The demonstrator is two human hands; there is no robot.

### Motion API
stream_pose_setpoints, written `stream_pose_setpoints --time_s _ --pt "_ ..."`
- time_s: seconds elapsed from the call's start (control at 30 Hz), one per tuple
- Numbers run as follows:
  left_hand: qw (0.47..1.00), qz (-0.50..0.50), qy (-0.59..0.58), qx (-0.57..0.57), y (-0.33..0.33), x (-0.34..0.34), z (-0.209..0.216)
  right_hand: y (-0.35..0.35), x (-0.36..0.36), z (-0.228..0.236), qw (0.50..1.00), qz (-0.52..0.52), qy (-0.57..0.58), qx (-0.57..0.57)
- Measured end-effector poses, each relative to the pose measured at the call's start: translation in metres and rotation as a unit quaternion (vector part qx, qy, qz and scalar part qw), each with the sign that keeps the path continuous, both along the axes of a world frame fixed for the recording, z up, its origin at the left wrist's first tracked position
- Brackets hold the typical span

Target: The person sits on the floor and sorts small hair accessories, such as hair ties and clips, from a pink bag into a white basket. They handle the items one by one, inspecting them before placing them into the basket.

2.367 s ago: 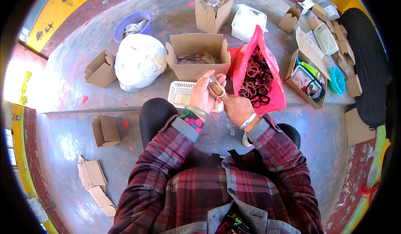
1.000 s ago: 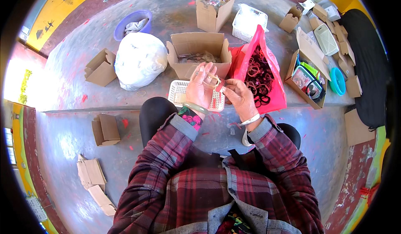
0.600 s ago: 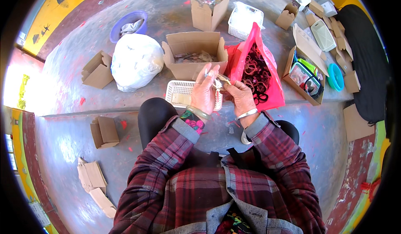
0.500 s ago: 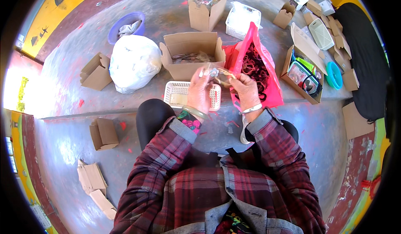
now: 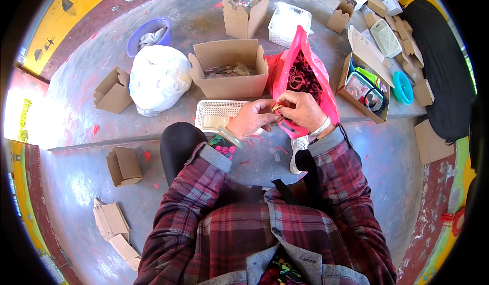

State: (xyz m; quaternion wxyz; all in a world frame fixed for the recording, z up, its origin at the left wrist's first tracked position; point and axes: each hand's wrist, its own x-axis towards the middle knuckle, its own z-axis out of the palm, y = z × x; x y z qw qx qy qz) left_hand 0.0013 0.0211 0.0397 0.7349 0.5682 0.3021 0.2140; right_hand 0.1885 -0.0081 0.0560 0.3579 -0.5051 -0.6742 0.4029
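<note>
Close in front of me, my left hand and my right hand meet with fingertips pinched together. Between them is a thin yellowish band; most of it is covered by fingers. My left hand is over the right end of a cream plastic basket. My right hand overlaps the front of a pink plastic bag, which holds many dark red hair ties. Beyond the basket stands an open cardboard box with small clear-wrapped pieces inside.
A stuffed white bag, a purple basin and a small carton stand on the left. Farther back are a tall carton and a white basket. On the right, a filled box sits beside a turquoise basin.
Both hands have come lower, and the right has turned palm down, its fingers closing in on the left's. The clear, shiny piece stretched between them before no longer shows. My view has shifted slightly.
</note>
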Motion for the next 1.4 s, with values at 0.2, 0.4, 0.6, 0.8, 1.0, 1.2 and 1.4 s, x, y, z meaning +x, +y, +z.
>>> stream_pose_setpoints --time_s 0.2,0.4,0.6,0.8,1.0,1.2,1.4 --pt "0.983 0.078 -0.097 -0.135 -0.001 0.004 -0.022 -0.001 -0.010 0.016 0.997 -0.075 0.002 -0.011" --pt "0.974 0.112 -0.126 -0.154 -0.004 0.007 -0.015 0.001 -0.006 0.009 0.982 -0.075 -0.057 0.165" --pt "0.979 0.099 -0.117 -0.131 -0.004 0.004 -0.019 0.003 -0.004 0.005 0.969 -0.059 -0.103 0.215" --pt "0.969 0.116 -0.156 -0.149 -0.007 0.006 -0.014 0.002 -0.004 0.004 0.964 -0.031 -0.150 0.217" --pt "0.960 0.147 -0.159 -0.177 -0.006 0.007 -0.020 0.004 -0.001 -0.004 0.970 -0.005 -0.145 0.195" --pt "0.944 0.189 -0.182 -0.201 -0.005 0.004 -0.021 0.003 -0.005 0.001 0.976 -0.013 -0.122 0.181" --pt "0.940 0.189 -0.188 -0.211 -0.004 0.002 -0.024 0.002 -0.005 0.002 0.962 -0.002 -0.170 0.213"
